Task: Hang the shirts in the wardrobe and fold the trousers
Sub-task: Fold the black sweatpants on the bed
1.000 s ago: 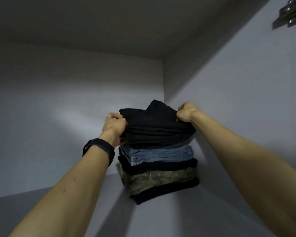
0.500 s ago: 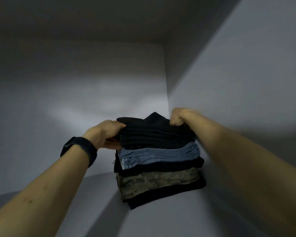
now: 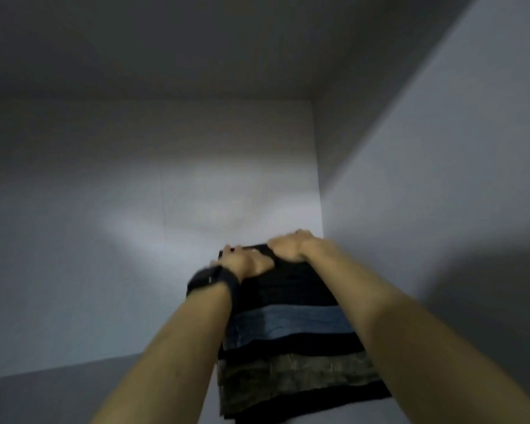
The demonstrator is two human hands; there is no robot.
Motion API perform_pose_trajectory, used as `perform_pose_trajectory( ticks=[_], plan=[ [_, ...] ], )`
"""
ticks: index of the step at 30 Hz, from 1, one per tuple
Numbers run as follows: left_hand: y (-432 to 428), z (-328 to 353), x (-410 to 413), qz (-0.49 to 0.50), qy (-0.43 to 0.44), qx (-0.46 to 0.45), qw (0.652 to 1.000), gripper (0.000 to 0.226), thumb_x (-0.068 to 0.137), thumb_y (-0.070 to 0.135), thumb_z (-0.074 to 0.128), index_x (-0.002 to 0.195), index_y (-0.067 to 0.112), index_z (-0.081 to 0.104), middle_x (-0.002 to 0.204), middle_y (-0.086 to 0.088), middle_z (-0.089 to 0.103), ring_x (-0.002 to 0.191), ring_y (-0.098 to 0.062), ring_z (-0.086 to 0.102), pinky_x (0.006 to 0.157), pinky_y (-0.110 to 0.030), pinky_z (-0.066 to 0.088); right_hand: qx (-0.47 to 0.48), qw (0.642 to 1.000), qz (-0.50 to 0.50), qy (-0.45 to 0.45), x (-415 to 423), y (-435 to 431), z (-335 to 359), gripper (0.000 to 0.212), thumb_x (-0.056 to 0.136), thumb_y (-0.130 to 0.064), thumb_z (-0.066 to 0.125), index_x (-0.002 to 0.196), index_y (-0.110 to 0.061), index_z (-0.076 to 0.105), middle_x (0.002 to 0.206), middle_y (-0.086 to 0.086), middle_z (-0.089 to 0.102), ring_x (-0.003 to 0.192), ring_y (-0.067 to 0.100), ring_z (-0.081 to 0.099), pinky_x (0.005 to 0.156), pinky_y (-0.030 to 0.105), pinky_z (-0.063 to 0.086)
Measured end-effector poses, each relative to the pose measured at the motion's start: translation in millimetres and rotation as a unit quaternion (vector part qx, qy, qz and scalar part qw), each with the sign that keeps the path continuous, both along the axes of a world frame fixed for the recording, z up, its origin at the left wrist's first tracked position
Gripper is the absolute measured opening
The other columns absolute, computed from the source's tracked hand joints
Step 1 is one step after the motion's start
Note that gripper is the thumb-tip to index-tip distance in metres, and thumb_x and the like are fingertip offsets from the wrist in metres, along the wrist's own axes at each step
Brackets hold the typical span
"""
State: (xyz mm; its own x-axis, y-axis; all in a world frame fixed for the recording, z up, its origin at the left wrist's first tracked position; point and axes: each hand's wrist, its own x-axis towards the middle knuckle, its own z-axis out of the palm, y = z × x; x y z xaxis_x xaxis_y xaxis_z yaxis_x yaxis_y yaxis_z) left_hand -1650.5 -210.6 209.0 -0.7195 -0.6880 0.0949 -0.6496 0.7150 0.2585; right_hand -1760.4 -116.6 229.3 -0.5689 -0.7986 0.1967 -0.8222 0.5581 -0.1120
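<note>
Left hand [image 3: 247,264] and right hand [image 3: 289,247] press the black trousers [image 3: 288,286], fingers [image 3: 280,241] seemingly flat (it's blurred). Soft, floppy cloth: take the folded edges.

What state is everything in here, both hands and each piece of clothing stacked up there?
left hand, fingers laid flat on the top black trousers, pressing.
right hand, flat on the same trousers.
top black trousers, folded, uppermost.
blue jeans, folded, just beneath them.
camouflage trousers, folded, lower down between black layers.
wristband, worn on the left wrist.
shelf, carrying the folded clothes.
</note>
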Motion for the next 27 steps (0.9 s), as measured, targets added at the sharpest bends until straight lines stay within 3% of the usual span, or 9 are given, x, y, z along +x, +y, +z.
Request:
perform_pose_trajectory(
  ticks=[2, 6, 10, 13, 16, 18, 20, 23, 27],
  plan=[
    [-3, -15, 3, 0.025, -0.034, 0.002, 0.999, 0.091, 0.071, 0.077, 0.023, 0.154, 0.041, 0.034, 0.168, 0.002, 0.017, 0.155, -0.029, 0.007, 0.124, -0.052, 0.004, -0.001, 0.994, -0.045, -0.096, -10, 2, -24, 0.067, 0.102, -0.06, 0.024, 0.161, -0.033, 0.01, 0.169, -0.006, 0.006, 0.155, 0.026, 0.01, 0.125, 0.048, 0.009],
    [27, -9, 21, -0.003, 0.045, 0.056, 0.997, 0.065, 0.1, 0.05, 0.042, 0.159, 0.024, 0.028, 0.165, -0.005, 0.028, 0.151, -0.027, 0.023, 0.123, -0.037, 0.017, 0.003, 0.992, -0.105, -0.07, -27, -5, -35, 0.095, 0.08, -0.082, 0.016, 0.16, -0.03, 0.025, 0.163, 0.005, 0.03, 0.144, 0.032, 0.036, 0.117, 0.051, 0.03],
    [29, -10, 23, -0.017, 0.09, 0.082, 0.992, 0.045, 0.1, 0.039, 0.045, 0.141, 0.021, 0.055, 0.151, -0.008, 0.048, 0.139, -0.028, 0.038, 0.118, -0.037, 0.025, 0.045, 0.992, -0.09, -0.081, -38, -6, -40, 0.078, 0.093, -0.072, 0.01, 0.16, -0.034, 0.019, 0.166, 0.005, 0.022, 0.149, 0.029, 0.028, 0.121, 0.048, 0.023],
    [29, -11, 35, -0.046, 0.211, 0.12, 0.969, 0.04, 0.077, 0.036, 0.059, 0.109, 0.017, 0.074, 0.128, -0.005, 0.066, 0.117, -0.026, 0.058, 0.109, -0.041, 0.042, 0.04, 0.986, -0.163, 0.015, -25, -2, -32, 0.073, 0.1, -0.061, 0.015, 0.157, -0.02, 0.033, 0.159, 0.01, 0.036, 0.143, 0.031, 0.035, 0.114, 0.043, 0.029],
    [29, -13, 57, -0.115, 0.244, 0.141, 0.953, 0.017, 0.092, 0.027, 0.059, 0.103, 0.026, 0.072, 0.131, 0.002, 0.058, 0.133, -0.025, 0.048, 0.116, -0.039, 0.033, 0.07, 0.96, -0.211, 0.168, 11, 18, -17, 0.06, 0.103, -0.049, 0.026, 0.146, -0.013, 0.048, 0.149, 0.014, 0.045, 0.137, 0.034, 0.035, 0.112, 0.049, 0.029],
    [25, -19, 71, -0.141, 0.227, 0.133, 0.954, 0.041, 0.092, 0.05, 0.056, 0.128, 0.033, 0.064, 0.152, 0.005, 0.043, 0.149, -0.02, 0.029, 0.123, -0.04, 0.022, 0.006, 0.969, -0.169, 0.178, 27, 26, -7, 0.061, 0.102, -0.052, 0.024, 0.144, -0.017, 0.052, 0.147, 0.013, 0.047, 0.136, 0.033, 0.034, 0.11, 0.051, 0.029],
    [24, -30, 82, -0.137, 0.227, 0.091, 0.96, 0.075, 0.082, 0.075, 0.046, 0.146, 0.036, 0.051, 0.162, 0.007, 0.031, 0.153, -0.016, 0.02, 0.125, -0.042, 0.016, -0.067, 0.992, -0.062, 0.087, 42, 30, -8, 0.068, 0.098, -0.063, 0.017, 0.146, -0.029, 0.05, 0.151, 0.008, 0.047, 0.139, 0.033, 0.035, 0.111, 0.051, 0.03],
    [26, -59, 90, -0.141, 0.287, 0.086, 0.944, 0.064, 0.091, 0.075, 0.041, 0.146, 0.043, 0.046, 0.167, 0.006, 0.02, 0.154, -0.011, 0.013, 0.125, -0.037, 0.013, -0.053, 0.998, 0.032, -0.023, 58, 38, -38, 0.081, 0.079, -0.084, 0.001, 0.149, -0.057, 0.03, 0.163, -0.006, 0.032, 0.149, 0.029, 0.029, 0.119, 0.057, 0.02],
    [35, -74, 89, -0.136, 0.325, 0.078, 0.933, 0.054, 0.095, 0.068, 0.041, 0.143, 0.045, 0.049, 0.166, 0.012, 0.017, 0.154, -0.01, 0.014, 0.125, -0.038, 0.015, -0.049, 0.998, -0.044, -0.007, 34, 67, -69, 0.075, 0.085, -0.08, -0.004, 0.152, -0.058, 0.021, 0.164, -0.006, 0.029, 0.15, 0.025, 0.027, 0.119, 0.053, 0.01]
  ],
)
